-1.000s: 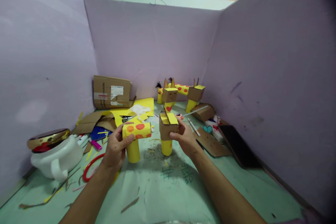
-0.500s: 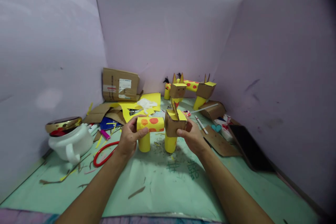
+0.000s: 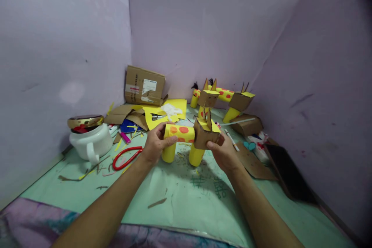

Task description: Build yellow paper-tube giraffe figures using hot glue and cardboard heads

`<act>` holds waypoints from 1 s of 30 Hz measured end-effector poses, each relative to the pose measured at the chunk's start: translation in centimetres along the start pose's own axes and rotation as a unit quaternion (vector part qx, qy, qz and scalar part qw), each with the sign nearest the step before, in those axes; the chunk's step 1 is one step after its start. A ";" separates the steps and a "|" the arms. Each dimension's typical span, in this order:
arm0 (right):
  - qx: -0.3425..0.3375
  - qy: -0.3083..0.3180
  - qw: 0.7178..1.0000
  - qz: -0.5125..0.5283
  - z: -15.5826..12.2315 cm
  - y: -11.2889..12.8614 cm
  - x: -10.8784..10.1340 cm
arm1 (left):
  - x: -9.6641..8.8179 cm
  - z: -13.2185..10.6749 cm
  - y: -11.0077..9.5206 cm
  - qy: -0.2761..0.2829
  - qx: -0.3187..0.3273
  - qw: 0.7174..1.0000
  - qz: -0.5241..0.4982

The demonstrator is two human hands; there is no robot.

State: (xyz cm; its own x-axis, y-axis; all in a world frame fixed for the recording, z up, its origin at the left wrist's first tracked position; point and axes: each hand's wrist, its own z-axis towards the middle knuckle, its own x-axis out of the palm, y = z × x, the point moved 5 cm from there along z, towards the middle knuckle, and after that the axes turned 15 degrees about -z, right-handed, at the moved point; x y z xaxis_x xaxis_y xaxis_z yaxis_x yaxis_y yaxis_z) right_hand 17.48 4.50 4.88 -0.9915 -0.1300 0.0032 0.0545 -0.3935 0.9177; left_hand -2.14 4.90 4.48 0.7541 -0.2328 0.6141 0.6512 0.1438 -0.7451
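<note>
Between my hands is a paper animal figure [image 3: 186,135], with a yellow body spotted orange-red, yellow tube legs and a brown cardboard box head [image 3: 205,135] with two upright pointed ears. My left hand [image 3: 155,143] is closed around the rear end of the body, thumb on the near side. On the head's right side my right hand [image 3: 222,149] grips the cardboard, thumb at its lower front edge; its other fingers are partly hidden behind. Two similar finished-looking figures, one facing forward [image 3: 208,99] and one turned right [image 3: 240,100], stand at the back.
At left stands a white mug [image 3: 91,143] with a gold-rimmed round case [image 3: 85,122] on top, near red-handled scissors [image 3: 126,159]. A cardboard box [image 3: 144,85], yellow paper [image 3: 181,104] and scraps lie behind. A phone-like black slab [image 3: 289,170] and a marker [image 3: 231,139] are at right.
The view has shifted, so the whole scene sits differently in the picture. Both hands keep their hold on the figure, and its head has turned slightly.
</note>
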 end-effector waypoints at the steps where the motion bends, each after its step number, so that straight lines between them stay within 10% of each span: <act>1: -0.001 0.001 1.000 0.002 0.0 0.0 0.0 | 0.0 0.0 0.0 0.001 0.000 1.000 0.000; 30: 0.032 -0.012 0.999 -0.015 -0.1 -0.9 -0.4 | -0.3 0.0 0.5 -0.018 -0.023 0.999 0.025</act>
State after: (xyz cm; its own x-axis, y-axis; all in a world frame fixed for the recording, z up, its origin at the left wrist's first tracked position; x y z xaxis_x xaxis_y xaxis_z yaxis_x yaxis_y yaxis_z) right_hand 17.81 4.84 4.05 -0.9951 -0.0980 -0.0153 0.0188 -0.3385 0.9408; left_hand -2.05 5.02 3.93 0.7886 -0.1911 0.5845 0.6089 0.1104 -0.7855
